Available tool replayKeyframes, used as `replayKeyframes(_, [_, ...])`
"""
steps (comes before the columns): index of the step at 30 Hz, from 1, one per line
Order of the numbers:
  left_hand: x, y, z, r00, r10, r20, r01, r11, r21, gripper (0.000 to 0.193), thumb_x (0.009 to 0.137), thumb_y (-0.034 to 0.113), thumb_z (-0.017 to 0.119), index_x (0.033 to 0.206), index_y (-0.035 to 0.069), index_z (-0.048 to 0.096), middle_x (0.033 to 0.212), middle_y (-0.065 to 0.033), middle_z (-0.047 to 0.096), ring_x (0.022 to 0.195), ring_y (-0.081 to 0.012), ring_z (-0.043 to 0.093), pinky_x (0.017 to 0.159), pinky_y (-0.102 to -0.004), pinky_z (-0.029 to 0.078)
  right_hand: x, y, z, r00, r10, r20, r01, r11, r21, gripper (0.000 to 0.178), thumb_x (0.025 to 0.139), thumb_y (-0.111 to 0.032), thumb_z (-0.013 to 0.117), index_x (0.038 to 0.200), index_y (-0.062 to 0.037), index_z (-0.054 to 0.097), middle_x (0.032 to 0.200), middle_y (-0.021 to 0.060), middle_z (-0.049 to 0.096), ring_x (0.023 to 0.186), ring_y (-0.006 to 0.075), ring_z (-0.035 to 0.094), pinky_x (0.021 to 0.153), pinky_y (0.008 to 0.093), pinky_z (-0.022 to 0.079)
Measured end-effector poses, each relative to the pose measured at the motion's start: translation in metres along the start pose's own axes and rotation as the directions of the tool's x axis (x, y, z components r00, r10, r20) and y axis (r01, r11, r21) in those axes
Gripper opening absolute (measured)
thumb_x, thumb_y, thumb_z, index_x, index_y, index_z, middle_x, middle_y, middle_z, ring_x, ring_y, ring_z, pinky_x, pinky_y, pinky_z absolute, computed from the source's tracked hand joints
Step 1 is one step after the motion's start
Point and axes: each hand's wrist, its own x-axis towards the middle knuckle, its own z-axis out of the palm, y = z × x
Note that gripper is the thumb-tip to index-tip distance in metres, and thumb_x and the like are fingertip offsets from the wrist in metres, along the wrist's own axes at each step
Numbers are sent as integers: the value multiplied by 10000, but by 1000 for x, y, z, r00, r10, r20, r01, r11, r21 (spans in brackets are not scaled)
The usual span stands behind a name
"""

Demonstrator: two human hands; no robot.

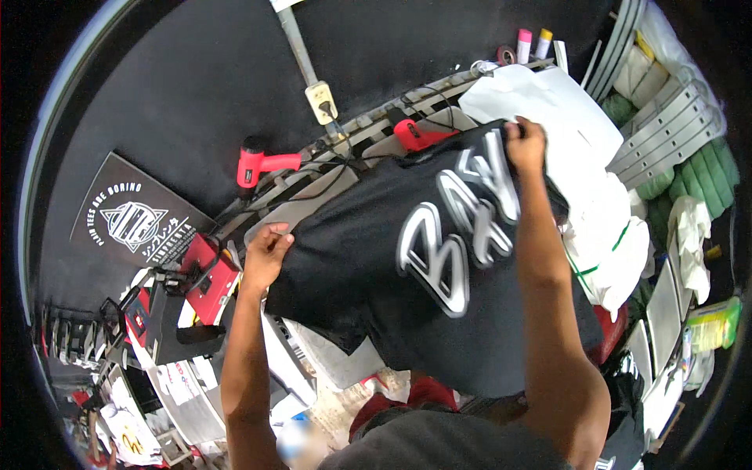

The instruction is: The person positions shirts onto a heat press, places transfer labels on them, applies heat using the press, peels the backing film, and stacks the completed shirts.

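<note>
Both hands grip the black printed shirt (407, 282): left hand (265, 252) closed on its near-left edge, right hand (523, 145) pinching the far edge. Shirt lies spread over the table (329, 356). Keep tension even; pull fabric flat, print centred.

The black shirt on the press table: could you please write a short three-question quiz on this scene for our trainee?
1. True or false: both hands grip the black shirt.
2. Which hand holds the far edge, by the white sheets? A) left hand B) right hand
3. What red tool lies beyond the left hand?

Key:
1. True.
2. B, the right hand.
3. A red heat gun.
</note>
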Motion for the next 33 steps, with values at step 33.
replayKeyframes(33, [-183,-44,191,305,110,946,-938,203,279,202,923,209,598,983,50,708,1020,-193,700,1021,-413,655,897,-558,507,-642,-162,-554,340,931,132,-933,351,-77,335,951,-294,685,1103,3,715,1049,205,741,980,301,724,860,401,562])
